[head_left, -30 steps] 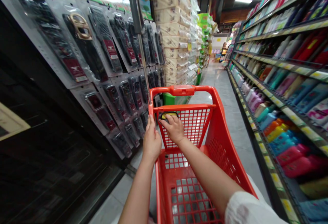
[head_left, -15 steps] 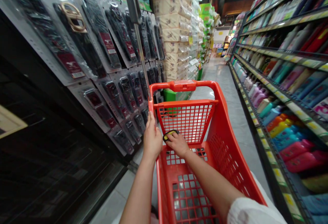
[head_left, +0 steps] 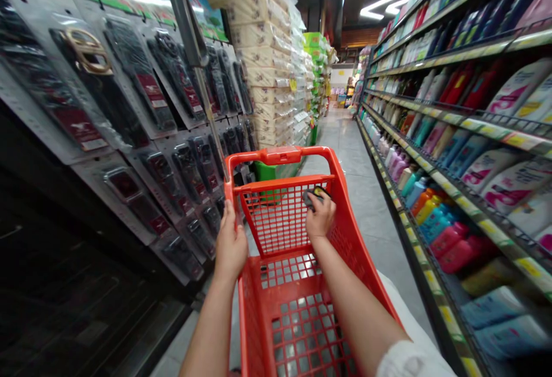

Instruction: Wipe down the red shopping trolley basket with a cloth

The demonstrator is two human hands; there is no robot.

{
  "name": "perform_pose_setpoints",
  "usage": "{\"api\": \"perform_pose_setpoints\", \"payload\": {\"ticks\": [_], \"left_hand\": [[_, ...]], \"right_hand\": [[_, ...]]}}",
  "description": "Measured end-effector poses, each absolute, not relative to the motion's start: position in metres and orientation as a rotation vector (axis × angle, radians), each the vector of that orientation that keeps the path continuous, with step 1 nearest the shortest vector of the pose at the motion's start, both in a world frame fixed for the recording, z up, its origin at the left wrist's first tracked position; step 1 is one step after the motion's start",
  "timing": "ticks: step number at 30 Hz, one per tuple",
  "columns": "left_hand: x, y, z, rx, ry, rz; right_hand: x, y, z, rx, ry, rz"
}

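Note:
A red plastic shopping cart (head_left: 259, 276) with grid panels fills the lower middle of the head view. My left hand (head_left: 232, 242) is closed on the left side rim, below the handle corner. Inside the cart, my right hand (head_left: 320, 215) grips a small dark grey and yellow pad (head_left: 311, 197) and holds it at the upper right of the red grid flap (head_left: 280, 216). The fingers partly cover the pad, so its exact kind is not clear. A metal pole with a grey upper part (head_left: 209, 101) rises by the cart's front left corner.
Packaged belts (head_left: 153, 78) hang on a rack close along the left. Behind them stand stacked tissue packs (head_left: 269, 78) and green packs (head_left: 314, 58). Shelves of bottles (head_left: 448, 233) line the right. A grey tiled aisle (head_left: 342, 141) runs ahead between them.
My right hand has carried the pad up and right, from the flap's lower left to its upper right. My left hand keeps its hold on the rim. The view has turned slightly right.

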State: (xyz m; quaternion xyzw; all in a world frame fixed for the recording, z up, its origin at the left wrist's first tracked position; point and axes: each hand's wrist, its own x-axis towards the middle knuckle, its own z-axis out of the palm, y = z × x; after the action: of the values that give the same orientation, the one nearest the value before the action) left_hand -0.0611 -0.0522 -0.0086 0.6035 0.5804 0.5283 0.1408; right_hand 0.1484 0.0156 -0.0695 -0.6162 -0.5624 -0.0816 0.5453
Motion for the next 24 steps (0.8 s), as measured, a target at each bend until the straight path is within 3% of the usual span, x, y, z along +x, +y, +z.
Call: {"api": "perform_pose_setpoints", "payload": {"ticks": [4, 10, 20, 24], "left_hand": [[-0.061, -0.051, -0.010, 1.745, 1.667, 1.533], [-0.064, -0.051, -0.012, 1.747, 1.676, 1.541], [-0.067, -0.055, -0.008, 1.765, 1.715, 1.549], [-0.067, -0.056, -0.008, 1.759, 1.704, 1.540]], "right_hand": [[0.157, 0.025, -0.066, -1.420, -0.963, -0.118], [0.161, 0.046, -0.052, -1.398, -1.043, -0.135], [0.127, -0.002, -0.197, -1.591, -0.959, 0.107], [0.117, -0.011, -0.224, -1.703, -0.827, 0.123]]}}
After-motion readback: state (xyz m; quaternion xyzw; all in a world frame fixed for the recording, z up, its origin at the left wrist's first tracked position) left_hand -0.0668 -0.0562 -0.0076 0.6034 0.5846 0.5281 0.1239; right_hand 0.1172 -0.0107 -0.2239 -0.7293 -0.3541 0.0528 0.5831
